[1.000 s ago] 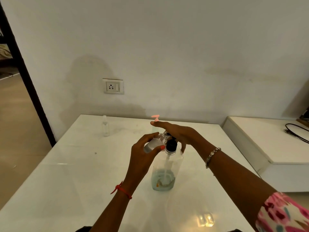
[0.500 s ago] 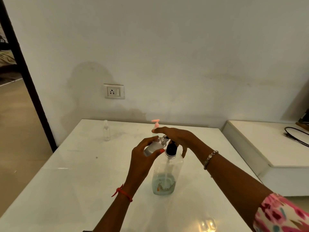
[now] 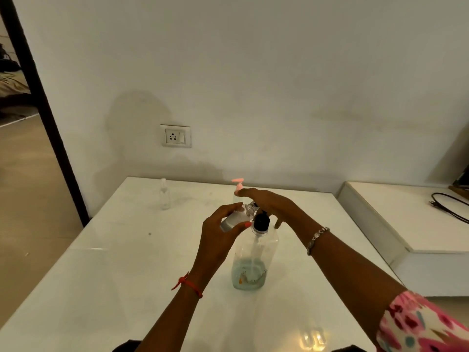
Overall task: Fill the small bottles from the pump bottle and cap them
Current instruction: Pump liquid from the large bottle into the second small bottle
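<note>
Illegibly marked pump bottle [image 3: 250,262], tilted small bottle [image 3: 234,221]

A home room: white table [image 3: 101,262], wall socket [image 3: 176,135], doorway [image 3: 22,123].

The right hand [image 3: 269,207] covers the spout of the pump bottle [image 3: 253,260], so how the spout meets the small bottle [image 3: 234,221] cannot be told; the left hand [image 3: 218,232] wraps most of that small bottle; behind the right hand only a blurred pink pump top [image 3: 238,184] shows; a far clear bottle [image 3: 165,195] is faint; the floral sleeve [image 3: 421,323] and a black cable [image 3: 449,207] run off the right edge.
</note>
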